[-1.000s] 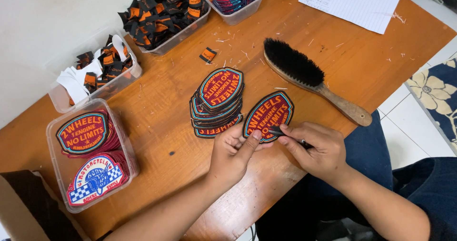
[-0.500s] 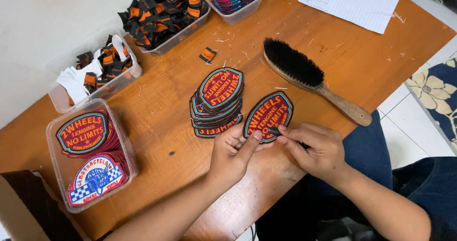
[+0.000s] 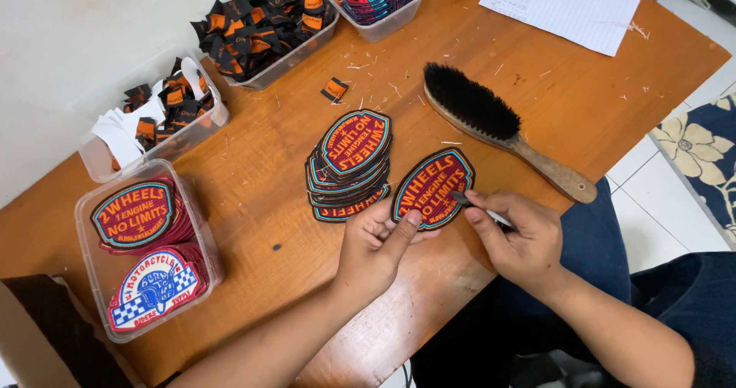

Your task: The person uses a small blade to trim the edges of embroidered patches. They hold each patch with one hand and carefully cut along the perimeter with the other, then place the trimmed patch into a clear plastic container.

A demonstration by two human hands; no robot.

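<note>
The left hand point(image 3: 376, 246) pinches the lower edge of one embroidered patch point(image 3: 432, 186), thumb on top and fingers beneath, holding it just above the wooden table point(image 3: 261, 196) near the front edge. The right hand point(image 3: 520, 238) is closed around a small thin tool point(image 3: 477, 206), whose tip touches the patch's right rim. The two hands sit close together, the patch between them.

Just left of the held patch lies a fanned stack of patches point(image 3: 349, 166), too overlapped to count exactly. One wooden brush point(image 3: 502, 131) with black bristles lies diagonally behind the hands, its handle reaching toward the table's right edge. Bare wood lies open between the stack and a clear tray point(image 3: 195, 227) at the left, which holds two piles of patches.

Three more clear tubs stand along the back: one point(image 3: 211, 123) with white and black-orange labels, one point(image 3: 303, 47) heaped with black-orange labels, one point(image 3: 399, 16) with coloured patches. A single loose label point(image 3: 334, 89) lies apart from them. One sheet of paper point(image 3: 571, 8) rests at the far right corner. Thread scraps dot the wood.
</note>
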